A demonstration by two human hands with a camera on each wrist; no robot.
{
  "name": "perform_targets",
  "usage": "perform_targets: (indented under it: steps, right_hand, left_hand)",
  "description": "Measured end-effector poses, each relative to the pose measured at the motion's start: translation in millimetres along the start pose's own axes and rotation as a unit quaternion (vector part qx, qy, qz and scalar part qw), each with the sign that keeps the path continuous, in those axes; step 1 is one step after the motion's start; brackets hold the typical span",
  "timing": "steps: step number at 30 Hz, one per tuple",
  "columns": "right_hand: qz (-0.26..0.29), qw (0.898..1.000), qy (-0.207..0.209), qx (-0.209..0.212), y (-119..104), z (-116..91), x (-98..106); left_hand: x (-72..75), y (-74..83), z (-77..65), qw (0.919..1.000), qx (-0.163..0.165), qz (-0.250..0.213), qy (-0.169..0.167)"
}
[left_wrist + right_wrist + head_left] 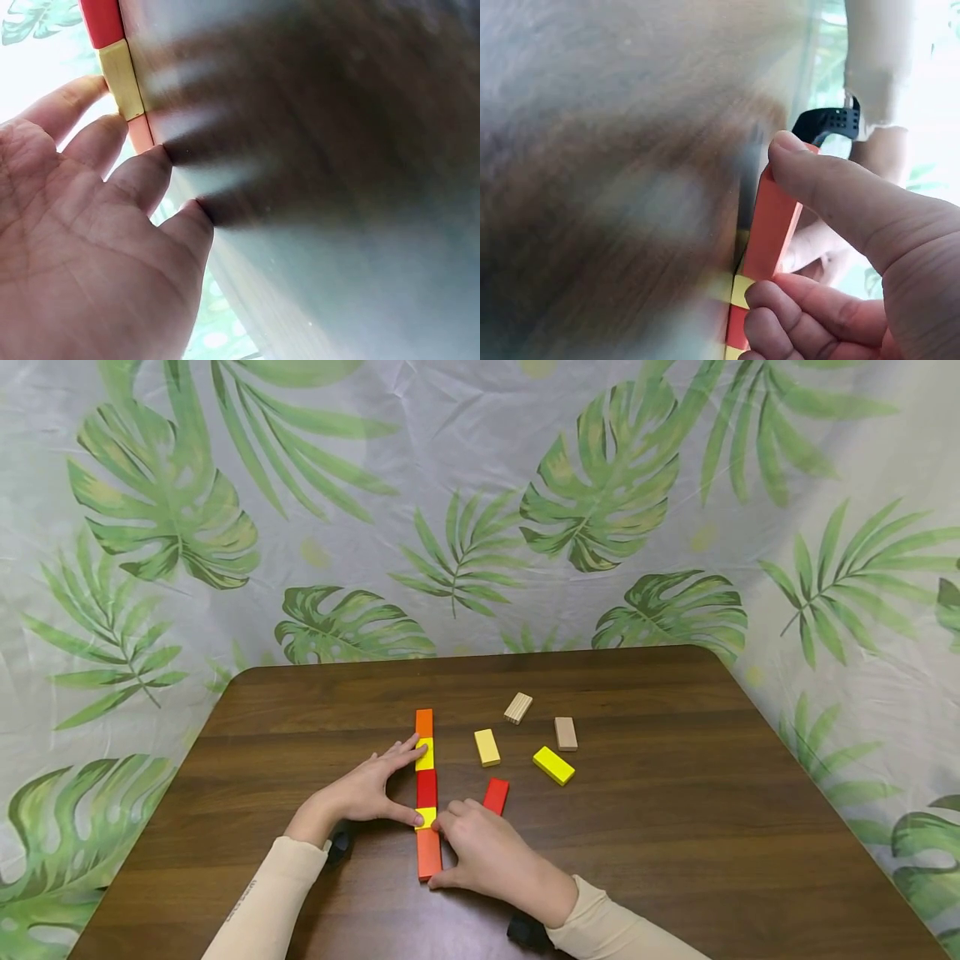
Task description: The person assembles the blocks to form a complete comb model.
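Note:
Five blocks make a straight row on the table: from the far end an orange block (424, 722), a yellow block (428, 760), a red block (427, 788), a second yellow block (427, 814) and, nearest, an orange-red block (429, 855). My left hand (362, 791) spans the row's left side, fingers spread, fingertips at the far yellow block and thumb at the near one. Between thumb and fingers, my right hand (491, 853) pinches the orange-red block (771, 232) lengthwise at the row's near end. A loose red block (496, 796) lies partly hidden beyond the right hand.
Right of the row lie a pale yellow block (487, 747), a striped wooden block (518, 707), a plain wooden block (566, 734) and a bright yellow block (554, 765). The brown table (690, 827) ends at a leaf-print curtain (480, 468).

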State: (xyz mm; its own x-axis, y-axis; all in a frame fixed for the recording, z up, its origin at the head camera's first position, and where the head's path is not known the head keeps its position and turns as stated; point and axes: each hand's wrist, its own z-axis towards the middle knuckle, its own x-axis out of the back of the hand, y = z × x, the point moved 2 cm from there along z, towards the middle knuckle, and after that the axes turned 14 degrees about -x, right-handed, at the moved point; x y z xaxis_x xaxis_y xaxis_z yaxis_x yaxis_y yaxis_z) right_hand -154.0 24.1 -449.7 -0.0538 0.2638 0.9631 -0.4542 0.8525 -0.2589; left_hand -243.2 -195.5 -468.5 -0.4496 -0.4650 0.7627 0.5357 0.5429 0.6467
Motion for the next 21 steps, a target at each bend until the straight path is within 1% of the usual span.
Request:
perform_targets:
  steps: [7,11,18,21]
  right_hand:
    - [-0.016,1.000,0.018,0.001,-3.0,-1.0,-1.4]
    - [-0.023,1.000,0.018,-0.001,-3.6,-1.8,-2.2]
    - [0.017,1.000,0.003,-0.005,-2.9,-1.7,-4.5]
    - [0.024,1.000,0.002,-0.001,-2.4,-1.7,-4.8]
  left_hand:
    - [-0.2,0.5,-0.1,1.0000,-0.001,-0.003,0.000]
    - [0.1,1.5,-0.4,1.0000,-0.001,-0.006,0.001]
    - [0.5,2.5,-0.5,1.0000,0.001,-0.007,-0.003]
    - [0.6,2.5,-0.5,1.0000,-0.001,-0.008,-0.003]
